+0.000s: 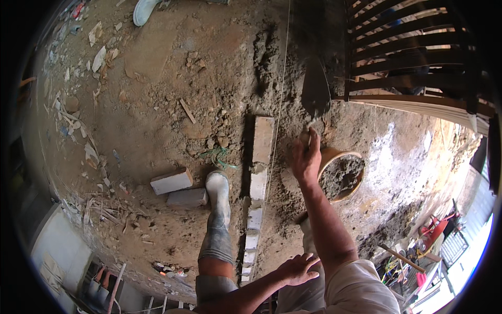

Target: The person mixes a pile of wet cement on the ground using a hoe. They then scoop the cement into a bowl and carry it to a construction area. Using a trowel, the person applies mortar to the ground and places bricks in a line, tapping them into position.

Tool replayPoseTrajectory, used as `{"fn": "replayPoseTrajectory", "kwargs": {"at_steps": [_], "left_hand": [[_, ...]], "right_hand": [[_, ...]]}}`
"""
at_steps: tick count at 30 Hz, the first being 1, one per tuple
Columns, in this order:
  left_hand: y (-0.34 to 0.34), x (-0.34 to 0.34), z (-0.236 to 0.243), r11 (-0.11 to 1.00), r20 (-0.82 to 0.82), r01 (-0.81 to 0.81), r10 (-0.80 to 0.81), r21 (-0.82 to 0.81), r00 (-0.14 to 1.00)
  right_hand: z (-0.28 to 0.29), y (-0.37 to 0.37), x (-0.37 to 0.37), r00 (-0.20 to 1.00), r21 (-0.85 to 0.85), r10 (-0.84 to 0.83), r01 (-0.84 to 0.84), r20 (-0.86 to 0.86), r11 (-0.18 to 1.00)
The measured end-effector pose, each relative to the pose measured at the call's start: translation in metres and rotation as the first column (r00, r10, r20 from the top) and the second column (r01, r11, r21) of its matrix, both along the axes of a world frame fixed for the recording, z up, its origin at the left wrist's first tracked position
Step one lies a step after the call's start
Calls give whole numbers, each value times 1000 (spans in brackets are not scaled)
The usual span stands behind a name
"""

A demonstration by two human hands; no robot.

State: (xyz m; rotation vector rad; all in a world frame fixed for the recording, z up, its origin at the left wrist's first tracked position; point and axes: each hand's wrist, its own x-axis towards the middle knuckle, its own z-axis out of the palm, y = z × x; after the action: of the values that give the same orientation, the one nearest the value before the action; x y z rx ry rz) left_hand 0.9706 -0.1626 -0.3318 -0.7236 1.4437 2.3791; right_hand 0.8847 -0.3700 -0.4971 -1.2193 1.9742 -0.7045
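My right hand [307, 159] is wrapped round the handle of a trowel [315, 86]. The dark, pointed blade reaches away from me over wet, grey, lumpy ground. Right beside that hand is a bucket [360, 189] with grey mortar [342, 175] in it. My left hand [298, 270] rests low in front of my body, its fingers stretched out and nothing in it. Between my legs runs a line of bricks [263, 138], with mortar smeared between some of them. A taut string [283, 78] passes along the right side of this row.
Two loose bricks [171, 180] lie left of my boot [218, 196]. A thin wood scrap [187, 111] and green twine [219, 156] are on the dirt. A slatted wooden frame [408, 68] stands far right. At the top left another boot [144, 11] shows. A red wheelbarrow [436, 230] is at the right.
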Motion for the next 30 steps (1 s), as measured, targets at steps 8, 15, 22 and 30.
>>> {"fn": "replayPoseTrajectory", "kwargs": {"at_steps": [8,15,22,30], "left_hand": [[17,-21,-9,996,66,8,-15,94,998],[61,-31,-31,996,78,-36,29,88,997],[76,-38,-42,997,58,20,-24,72,998],[76,-42,-40,994,125,99,-104,51,987]], "right_hand": [[119,235,-148,975,485,-88,178,-203,856],[120,283,-198,937,722,-315,320,-148,614],[112,237,-117,531,827,-824,362,197,431],[30,189,-106,101,665,-883,620,458,416]]}}
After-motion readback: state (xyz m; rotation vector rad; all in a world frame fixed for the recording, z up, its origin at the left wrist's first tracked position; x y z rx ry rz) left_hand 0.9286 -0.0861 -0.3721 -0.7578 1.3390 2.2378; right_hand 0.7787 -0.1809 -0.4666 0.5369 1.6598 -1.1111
